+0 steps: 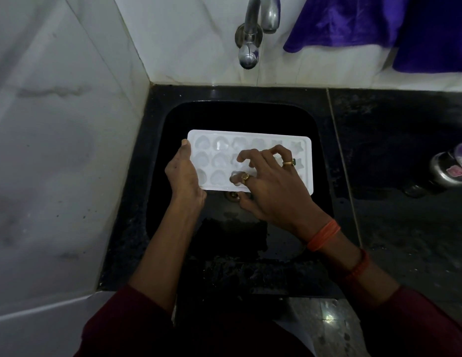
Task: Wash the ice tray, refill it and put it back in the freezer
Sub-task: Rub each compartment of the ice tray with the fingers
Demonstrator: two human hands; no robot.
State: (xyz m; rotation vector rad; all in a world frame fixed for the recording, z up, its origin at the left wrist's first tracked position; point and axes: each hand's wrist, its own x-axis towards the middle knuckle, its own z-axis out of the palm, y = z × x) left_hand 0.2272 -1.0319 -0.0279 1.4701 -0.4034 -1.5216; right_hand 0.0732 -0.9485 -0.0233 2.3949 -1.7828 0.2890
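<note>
A white plastic ice tray (224,140) with heart and star shaped moulds is held flat over the black sink (250,112). My left hand (183,173) grips its left short edge, thumb on the top rim. My right hand (268,184) lies over the middle of the tray with bent fingers spread, fingertips pressing into the moulds and thumb below the near edge. The right end of the tray shows past my right hand. The steel tap (253,29) juts from the white wall above the sink; no water stream is visible.
A black stone counter (395,140) runs to the right, with a steel container (449,168) at its right edge. A purple cloth (379,24) hangs on the back wall. White marble wall (57,150) closes off the left side. The drain (233,195) shows below the tray.
</note>
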